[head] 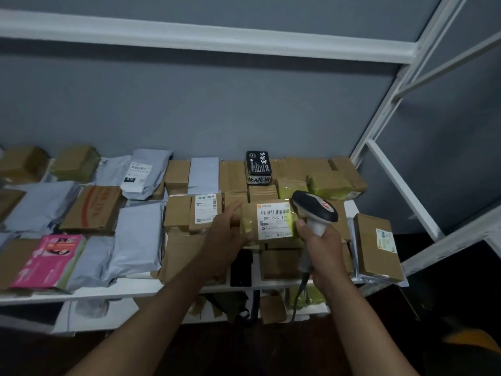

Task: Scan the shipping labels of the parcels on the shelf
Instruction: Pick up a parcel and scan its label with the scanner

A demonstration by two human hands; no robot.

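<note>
While two bare forearms reach over the white shelf, the shelf carries more than twenty parcels: brown cardboard boxes, soft grey plastic bags, one pink packet and one black box at the back. One small cardboard box, bound with shiny yellowish tape, is lifted near the front of the shelf, its white label facing up. The left hand grips its left end with curled fingers. Just right of this box, the right hand is closed around the grey handle of one scanner, whose rounded black head tilts toward the label
</note>
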